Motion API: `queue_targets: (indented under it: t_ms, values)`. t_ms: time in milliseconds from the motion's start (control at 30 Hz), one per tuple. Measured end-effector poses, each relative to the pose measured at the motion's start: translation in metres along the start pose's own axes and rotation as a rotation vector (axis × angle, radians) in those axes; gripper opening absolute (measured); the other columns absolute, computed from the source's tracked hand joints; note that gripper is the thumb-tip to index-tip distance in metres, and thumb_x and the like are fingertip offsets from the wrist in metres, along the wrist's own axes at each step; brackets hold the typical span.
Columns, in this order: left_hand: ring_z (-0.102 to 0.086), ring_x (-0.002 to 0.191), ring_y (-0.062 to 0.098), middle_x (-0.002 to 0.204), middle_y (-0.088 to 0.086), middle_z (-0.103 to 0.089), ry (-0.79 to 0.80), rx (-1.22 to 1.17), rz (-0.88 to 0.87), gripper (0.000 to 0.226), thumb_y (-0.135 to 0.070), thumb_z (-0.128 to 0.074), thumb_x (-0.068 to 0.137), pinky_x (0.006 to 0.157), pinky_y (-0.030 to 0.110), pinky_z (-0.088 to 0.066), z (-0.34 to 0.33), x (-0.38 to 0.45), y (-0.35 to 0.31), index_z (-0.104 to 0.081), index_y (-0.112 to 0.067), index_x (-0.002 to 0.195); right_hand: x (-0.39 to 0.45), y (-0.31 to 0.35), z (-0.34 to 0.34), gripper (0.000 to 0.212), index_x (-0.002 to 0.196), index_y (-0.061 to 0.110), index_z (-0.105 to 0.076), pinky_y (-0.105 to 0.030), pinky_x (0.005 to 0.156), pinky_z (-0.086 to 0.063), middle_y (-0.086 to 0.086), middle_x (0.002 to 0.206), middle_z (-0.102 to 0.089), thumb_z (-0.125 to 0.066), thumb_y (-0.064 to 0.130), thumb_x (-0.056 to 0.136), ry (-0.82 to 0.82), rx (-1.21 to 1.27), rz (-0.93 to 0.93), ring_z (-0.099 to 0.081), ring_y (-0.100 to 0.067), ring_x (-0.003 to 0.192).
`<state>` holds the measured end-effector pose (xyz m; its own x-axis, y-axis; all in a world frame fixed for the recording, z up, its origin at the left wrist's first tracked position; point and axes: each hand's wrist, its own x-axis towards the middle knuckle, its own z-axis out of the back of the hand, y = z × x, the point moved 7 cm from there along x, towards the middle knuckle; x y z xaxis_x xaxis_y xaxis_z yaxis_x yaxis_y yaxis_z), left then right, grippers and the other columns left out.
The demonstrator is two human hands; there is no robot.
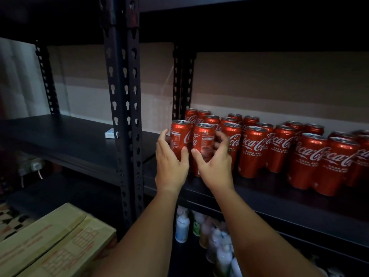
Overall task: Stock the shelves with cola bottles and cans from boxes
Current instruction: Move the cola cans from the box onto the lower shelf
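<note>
Two red cola cans, the left can (180,139) and the right can (203,146), stand upright and touching at the left end of the block of cans (279,148) on the black shelf (259,198), just right of the slotted upright post (127,116). The left hand (171,166) cups the left can with fingers loosely curved round its side; the right hand (216,166) does likewise on the right can, thumb in front. Whether either is squeezing or only touching is unclear. Full cans are probably weighty, rigid and smooth, best gripped mid-body. A cardboard box (52,246) sits below-left of the post.
</note>
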<state>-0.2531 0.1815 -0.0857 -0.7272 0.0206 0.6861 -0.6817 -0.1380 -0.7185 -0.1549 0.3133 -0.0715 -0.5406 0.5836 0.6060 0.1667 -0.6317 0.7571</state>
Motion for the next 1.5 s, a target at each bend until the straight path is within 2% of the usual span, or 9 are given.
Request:
queue_targets:
  t_ms: [133,233,433,533,733,1000,1200,1400,1500]
  values:
    - [-0.041,0.139,0.026,0.155,0.007,-0.037,0.021,0.090,0.031,0.081,-0.024,-0.073,0.088,0.114,0.040,-0.039,-0.0016,0.0013,0.0029,-0.027,-0.015,0.154,0.0019,-0.0008,0.0018,0.087,0.146,0.029,-0.030,-0.031,0.096,-0.052,0.003,0.130,-0.055,-0.084,0.044,0.079,-0.050,-0.022,0.014,-0.058,-0.009,0.113]
    - [-0.043,0.135,0.026,0.152,0.005,-0.038,0.043,0.085,0.040,0.083,-0.022,-0.074,0.085,0.110,0.037,-0.042,-0.0023,0.0006,0.0017,-0.028,-0.018,0.154,0.0034,-0.0040,0.0048,0.093,0.146,0.027,-0.032,-0.038,0.094,-0.055,0.001,0.123,-0.054,-0.084,0.055,0.074,-0.092,-0.055,-0.010,-0.059,-0.016,0.110]
    - [-0.057,0.121,0.025,0.138,0.008,-0.055,0.028,-0.028,0.074,0.078,-0.016,-0.076,0.085,0.100,0.037,-0.049,0.0010,-0.0015,-0.0015,-0.034,-0.021,0.151,0.0034,-0.0054,0.0020,0.074,0.144,0.029,-0.032,-0.045,0.096,-0.055,-0.004,0.127,-0.061,-0.077,0.039,0.087,-0.089,-0.040,-0.013,-0.064,-0.021,0.110]
    - [-0.060,0.117,0.026,0.133,0.008,-0.059,0.020,-0.038,0.109,0.078,-0.014,-0.075,0.086,0.098,0.039,-0.050,0.0013,-0.0027,-0.0002,-0.033,-0.021,0.152,0.0032,-0.0049,0.0007,0.073,0.148,0.029,-0.028,-0.044,0.100,-0.053,-0.005,0.132,-0.061,-0.074,0.035,0.090,-0.060,-0.032,-0.017,-0.063,-0.021,0.115]
    - [-0.042,0.134,0.026,0.150,0.004,-0.038,0.092,0.152,0.077,0.090,-0.022,-0.081,0.079,0.110,0.037,-0.040,-0.0024,0.0015,0.0054,-0.030,-0.022,0.153,0.0044,-0.0054,0.0011,0.092,0.149,0.029,-0.027,-0.038,0.098,-0.054,-0.003,0.131,-0.059,-0.083,0.048,0.078,-0.061,-0.050,-0.031,-0.063,-0.017,0.115]
    - [-0.055,0.120,0.025,0.139,0.005,-0.051,0.072,0.028,0.072,0.086,-0.009,-0.077,0.077,0.098,0.032,-0.048,-0.0006,0.0003,-0.0014,-0.034,-0.020,0.151,0.0027,-0.0033,0.0007,0.070,0.153,0.026,-0.028,-0.025,0.089,-0.045,-0.005,0.128,-0.063,-0.068,0.032,0.096,-0.032,-0.080,-0.043,-0.064,-0.023,0.112]
    - [-0.045,0.130,0.025,0.147,0.007,-0.042,0.047,0.107,0.117,0.089,-0.018,-0.081,0.078,0.107,0.035,-0.042,-0.0006,0.0016,0.0057,-0.031,-0.020,0.151,0.0037,-0.0073,-0.0012,0.089,0.148,0.025,-0.031,-0.038,0.092,-0.057,-0.005,0.122,-0.069,-0.082,0.049,0.078,-0.051,-0.168,-0.069,-0.069,-0.023,0.107]
    - [-0.054,0.120,0.025,0.137,0.005,-0.051,0.060,0.059,0.106,0.083,-0.012,-0.082,0.076,0.100,0.035,-0.048,0.0000,0.0004,0.0007,-0.038,-0.020,0.145,0.0030,-0.0063,-0.0031,0.079,0.147,0.018,-0.037,-0.034,0.093,-0.052,-0.008,0.126,-0.067,-0.080,0.041,0.084,-0.033,-0.218,-0.062,-0.066,-0.026,0.113]
    - [-0.063,0.108,0.024,0.119,0.000,-0.062,0.067,0.028,0.103,0.078,-0.010,-0.081,0.076,0.093,0.041,-0.053,0.0013,-0.0013,-0.0029,-0.041,-0.025,0.142,0.0031,-0.0065,-0.0041,0.081,0.152,0.018,-0.034,-0.033,0.095,-0.051,-0.008,0.128,-0.066,-0.077,0.040,0.087,-0.005,-0.211,-0.076,-0.065,-0.026,0.116]
